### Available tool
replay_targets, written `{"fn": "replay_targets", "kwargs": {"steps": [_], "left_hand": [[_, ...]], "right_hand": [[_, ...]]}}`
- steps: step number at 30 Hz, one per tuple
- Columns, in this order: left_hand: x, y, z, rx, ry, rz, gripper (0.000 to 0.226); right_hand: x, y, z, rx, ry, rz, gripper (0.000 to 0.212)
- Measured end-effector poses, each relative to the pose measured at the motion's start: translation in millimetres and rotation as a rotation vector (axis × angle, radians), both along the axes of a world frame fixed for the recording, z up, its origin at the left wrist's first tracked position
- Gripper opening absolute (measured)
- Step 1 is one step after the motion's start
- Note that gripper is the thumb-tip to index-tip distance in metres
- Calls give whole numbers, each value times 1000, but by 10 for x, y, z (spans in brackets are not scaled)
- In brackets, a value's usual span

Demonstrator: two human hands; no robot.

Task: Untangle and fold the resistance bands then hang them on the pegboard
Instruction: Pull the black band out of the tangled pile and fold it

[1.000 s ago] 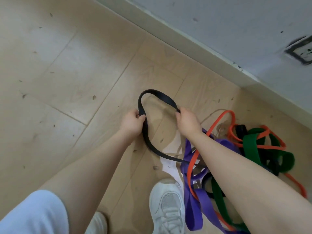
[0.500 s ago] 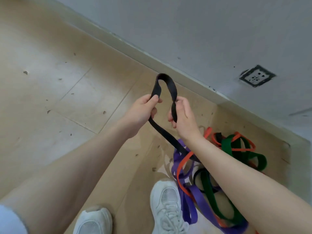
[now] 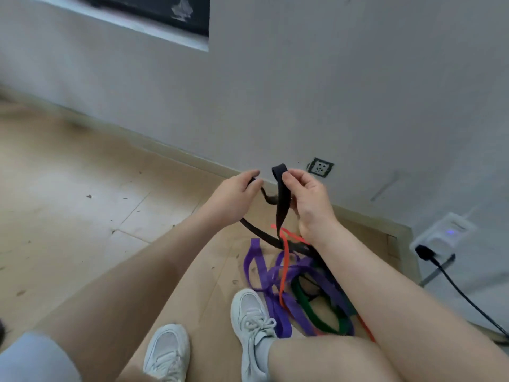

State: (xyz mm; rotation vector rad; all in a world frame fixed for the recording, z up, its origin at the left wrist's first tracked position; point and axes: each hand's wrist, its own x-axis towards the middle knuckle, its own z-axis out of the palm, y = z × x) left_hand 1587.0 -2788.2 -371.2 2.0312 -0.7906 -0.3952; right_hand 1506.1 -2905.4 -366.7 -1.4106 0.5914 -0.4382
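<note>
Dangling black band [image 3: 281,199] between both hands' grip; tangled pile [image 3: 297,285] below

Black band [image 3: 281,199] lifted, folded; purple [image 3: 264,274], orange [image 3: 284,267], green [image 3: 316,317] bands tangled on floor.

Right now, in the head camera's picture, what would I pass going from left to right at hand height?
Left hand → black band → right hand → wall socket → white plug-in device.

Grey wall [image 3: 303,78] with a socket [image 3: 320,167] meets a scuffed tan tiled floor [image 3: 68,188].
</note>
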Motion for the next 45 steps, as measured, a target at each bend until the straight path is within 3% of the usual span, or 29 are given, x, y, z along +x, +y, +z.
{"fn": "replay_targets", "kwargs": {"steps": [2,5,7,9,12,15,18,24,29,33,37,39,41,43,45], "left_hand": [[-156,19,127,-34,-42,20,41],[-252,49,214,-234,104,195,37],[-270,46,240,-355,318,314,41],[-349,-5,287,-528,609,358,43],[-569,-157,353,-724,906,264,36],[-768,-320,314,-626,679,124,20],[-840,-396,230,-492,418,89,14],[-886,-441,52,-275,285,58,27],[-993,-477,31,-171,227,-75,22],[-975,-427,77,-228,231,-112,21],[-918,-397,115,-255,112,-63,20],[-874,-349,190,-369,130,-22,33],[-826,-274,282,-509,173,5,42],[-798,-192,372,-596,181,25,39],[-776,-117,428,-642,178,82,33]], "right_hand": [[-127,-25,211,98,-45,3,14],[-305,-109,413,150,-33,-2,27],[-440,-190,461,202,-18,-58,29],[-589,-257,467,391,-103,-64,22],[-737,-307,443,494,-182,48,18],[-779,-313,397,288,-130,95,20],[-789,-419,390,333,-177,-33,23],[-849,-450,223,178,-3,-31,21],[-737,-270,184,159,23,-81,20],[-734,-255,301,68,22,-74,16],[-693,-257,226,-132,20,-96,11],[-743,-271,46,-227,64,-4,28],[-838,-207,-199,-188,141,293,51],[-878,-80,-428,-295,250,509,73],[-817,36,-571,-519,308,449,81]]}}
